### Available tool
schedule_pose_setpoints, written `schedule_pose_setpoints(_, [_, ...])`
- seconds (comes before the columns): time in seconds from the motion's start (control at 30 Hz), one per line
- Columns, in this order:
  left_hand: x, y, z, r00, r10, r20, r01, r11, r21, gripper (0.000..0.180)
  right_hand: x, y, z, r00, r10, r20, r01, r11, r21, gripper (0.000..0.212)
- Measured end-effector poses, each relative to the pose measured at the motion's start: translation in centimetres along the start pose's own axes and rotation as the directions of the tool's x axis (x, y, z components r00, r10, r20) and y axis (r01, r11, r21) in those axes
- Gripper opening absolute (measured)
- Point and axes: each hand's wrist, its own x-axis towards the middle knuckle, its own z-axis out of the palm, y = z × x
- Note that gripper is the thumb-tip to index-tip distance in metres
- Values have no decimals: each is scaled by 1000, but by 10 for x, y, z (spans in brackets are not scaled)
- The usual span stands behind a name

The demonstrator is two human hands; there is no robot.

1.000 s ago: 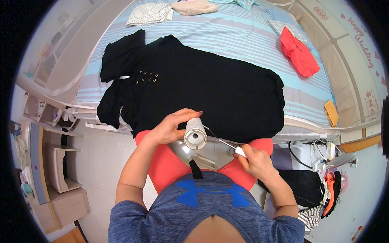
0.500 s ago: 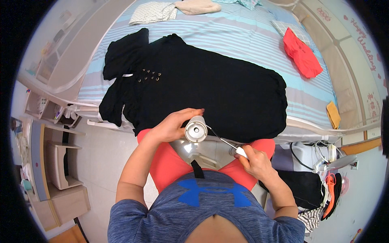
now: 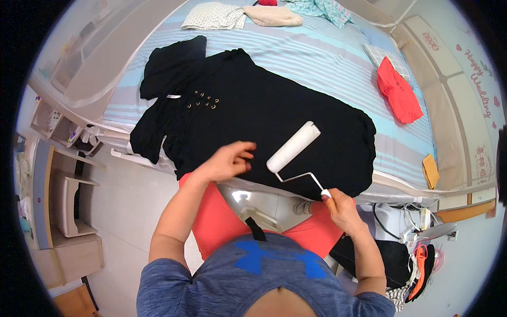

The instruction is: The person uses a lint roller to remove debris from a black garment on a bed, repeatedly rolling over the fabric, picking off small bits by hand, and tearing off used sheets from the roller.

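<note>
A white lint roller [image 3: 294, 147] on a bent wire arm is in my right hand [image 3: 340, 208], which is closed round its white handle. The roller head points up and away, over the black garment [image 3: 253, 105]; I cannot tell whether it touches the cloth. My left hand [image 3: 228, 161] is off the roller, palm turned inward, its fingers loosely bent and apart over the garment's near edge. The garment lies spread on the bed, sleeves at the left, with several metal eyelets [image 3: 205, 99] near its neckline.
The bed has a blue and grey striped sheet [image 3: 338, 79]. On it lie a red cloth bag [image 3: 398, 92], a yellow cloth [image 3: 430, 170], and pillows [image 3: 214, 17] at the far side. White shelving [image 3: 71, 201] stands left; cables and dark clothes [image 3: 388, 259] are at the right.
My left hand has let go of the roller head and is now empty. The roller has swung from end-on to lying diagonally above the garment, still in my right hand.
</note>
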Motion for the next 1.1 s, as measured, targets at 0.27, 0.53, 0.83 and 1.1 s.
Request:
schedule_pose_setpoints(0.27, [82,-54,-125,850,297,-435,296,415,861,46,147,-46,4,992,-19,122,-6,979,204,41])
schedule_pose_setpoints(0.53, [107,-96,-148,787,238,-569,485,330,810,47,264,-40,67,969,-9,246,7,1000,9,41])
schedule_pose_setpoints(0.83, [108,-90,-151,797,108,-594,559,238,794,48,153,39,-31,961,-33,275,64,993,-104,42])
schedule_pose_setpoints(1.1, [120,-84,-156,798,-3,-603,598,141,789,50,-31,117,-134,948,298,110,-263,931,-254,36])
